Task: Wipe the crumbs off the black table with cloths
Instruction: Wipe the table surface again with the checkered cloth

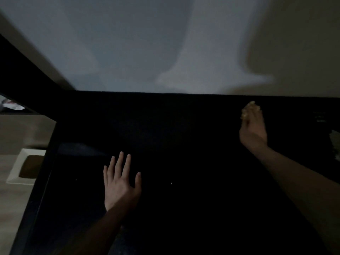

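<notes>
The black table fills the lower part of the dim head view. My left hand lies flat on it at the near left, fingers spread, holding nothing. My right hand reaches toward the far right edge, its fingers closed around a small tan crumpled cloth. A pale crumb sits on the dark top between my arms, and a fainter speck lies left of my left hand.
A pale wall rises right behind the table's far edge. Left of the table, lower down, stands a white square dish with a brown inside. Faint shapes show at the far right edge.
</notes>
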